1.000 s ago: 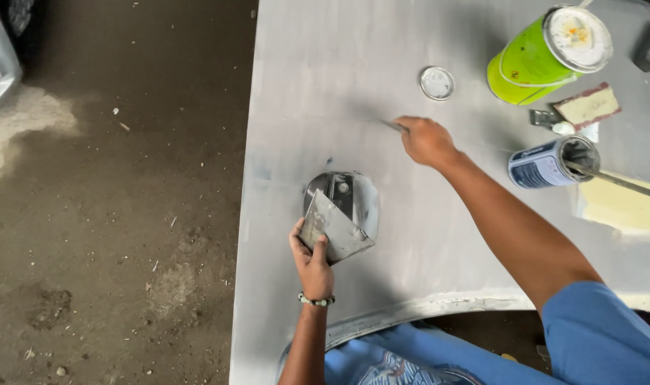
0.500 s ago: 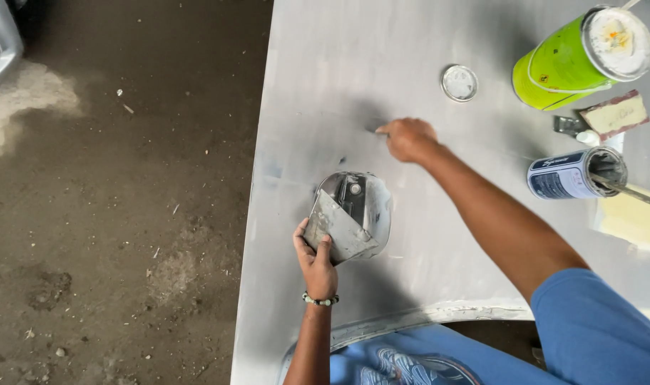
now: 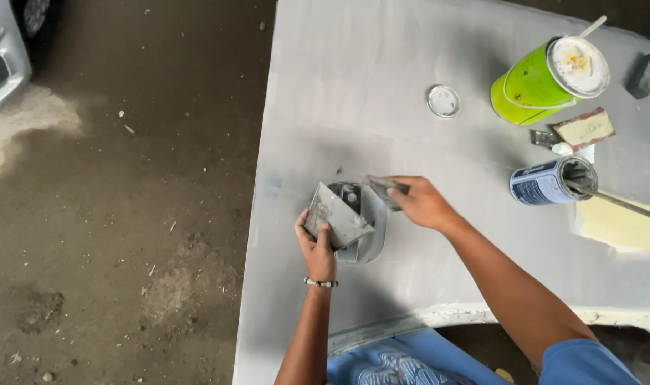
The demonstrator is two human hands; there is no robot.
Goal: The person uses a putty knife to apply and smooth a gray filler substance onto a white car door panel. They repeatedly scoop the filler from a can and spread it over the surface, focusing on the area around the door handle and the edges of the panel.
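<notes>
Head view: at frame centre, the left hand (image 3: 318, 246) grips a stack of flat grey putty spreaders (image 3: 337, 216) over a grey primed car panel (image 3: 382, 93). Just right, the right hand (image 3: 422, 202) pinches a small putty knife (image 3: 385, 189), its blade tip beside the spreaders.

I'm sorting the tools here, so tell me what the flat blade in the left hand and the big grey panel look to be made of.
The flat blade in the left hand looks like thin sheet metal, dull grey and smeared, with straight edges. The grey panel looks like sanded, primed bodywork, matte with paler rubbed patches; the material beneath cannot be told.
</notes>
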